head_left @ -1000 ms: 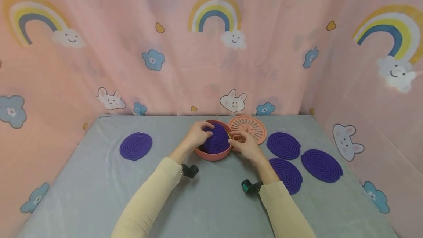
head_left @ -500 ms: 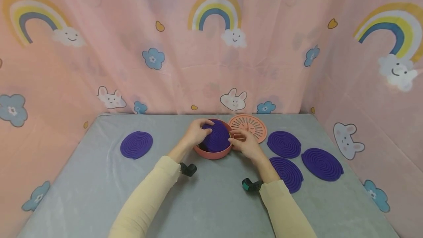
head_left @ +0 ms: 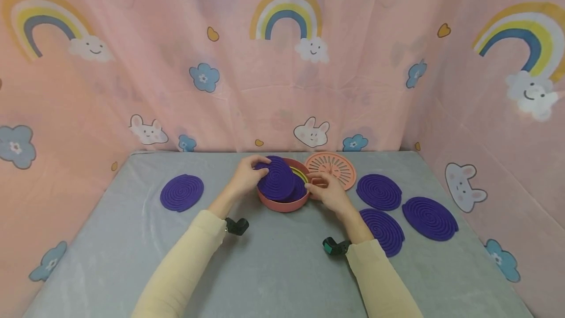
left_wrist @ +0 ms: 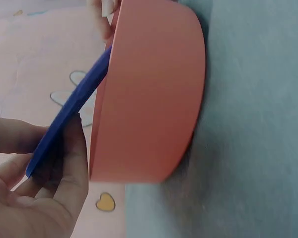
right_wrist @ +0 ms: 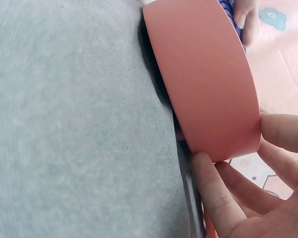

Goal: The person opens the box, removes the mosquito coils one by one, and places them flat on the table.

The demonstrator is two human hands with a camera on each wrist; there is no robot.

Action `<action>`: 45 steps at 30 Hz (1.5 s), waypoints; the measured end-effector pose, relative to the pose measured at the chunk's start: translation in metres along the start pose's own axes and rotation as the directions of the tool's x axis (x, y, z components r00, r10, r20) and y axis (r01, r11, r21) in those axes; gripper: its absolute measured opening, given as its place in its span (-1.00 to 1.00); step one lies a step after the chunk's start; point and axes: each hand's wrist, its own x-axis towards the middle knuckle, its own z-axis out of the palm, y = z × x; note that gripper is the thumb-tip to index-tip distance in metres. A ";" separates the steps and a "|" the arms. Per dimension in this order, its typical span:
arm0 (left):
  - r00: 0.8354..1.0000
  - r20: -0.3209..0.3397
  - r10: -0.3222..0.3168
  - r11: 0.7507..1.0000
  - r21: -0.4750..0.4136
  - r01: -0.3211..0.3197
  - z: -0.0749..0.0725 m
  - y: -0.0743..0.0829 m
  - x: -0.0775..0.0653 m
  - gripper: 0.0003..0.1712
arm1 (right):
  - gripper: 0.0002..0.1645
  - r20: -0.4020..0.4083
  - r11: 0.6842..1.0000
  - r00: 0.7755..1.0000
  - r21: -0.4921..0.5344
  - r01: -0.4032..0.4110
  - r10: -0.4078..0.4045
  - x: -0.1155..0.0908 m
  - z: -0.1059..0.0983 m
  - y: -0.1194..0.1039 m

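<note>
My left hand (head_left: 248, 176) pinches the edge of a purple spiral mosquito coil (head_left: 275, 178), thumb on one face and fingers on the other. That coil is tilted in the left wrist view, its far edge (left_wrist: 97, 69) dipping past the rim of the round pink box (head_left: 284, 207). Inside the box lies another purple coil (head_left: 300, 189), partly covered, with a yellow ring (head_left: 300, 173) along the inner wall. On the right side, my right hand (head_left: 328, 191) holds the box, one digit at the rim and other fingers (right_wrist: 216, 191) low on its wall.
A slotted orange-pink lid (head_left: 337, 168) lies behind the right hand. More coils rest on the grey-covered table: one (head_left: 182, 193) at the left, and three on the right, including a far-right coil (head_left: 430, 219). A pink patterned curtain (head_left: 282, 87) hangs behind.
My left hand has moved left with its coil, drawing it partly off the box and uncovering the other coil and the yellow ring. The right hand stays at the box's right side.
</note>
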 end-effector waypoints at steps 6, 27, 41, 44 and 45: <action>1.000 -0.011 -0.016 0.999 -0.036 0.016 -0.016 -0.010 -0.001 -0.70 | -0.49 0.006 1.000 1.000 -0.002 -0.001 0.001 0.000 0.000 0.000; 0.976 0.026 -0.214 0.944 -0.250 0.214 -0.073 -0.038 -0.021 -0.56 | -0.49 -0.008 1.000 1.000 0.001 0.009 -0.009 0.004 0.000 0.004; 0.967 -0.009 -0.254 0.929 -0.282 0.241 -0.092 -0.060 -0.025 -0.54 | -0.49 -0.010 1.000 1.000 -0.009 0.012 -0.012 0.004 0.000 0.006; 0.964 -0.013 -0.267 0.931 -0.263 0.254 -0.092 -0.065 -0.026 -0.55 | -0.49 -0.011 1.000 1.000 -0.011 0.016 -0.016 0.004 -0.001 0.006; 0.961 -0.014 -0.275 0.929 -0.261 0.262 -0.092 -0.067 -0.027 -0.54 | -0.49 -0.009 1.000 1.000 -0.010 0.018 -0.018 0.003 -0.001 0.006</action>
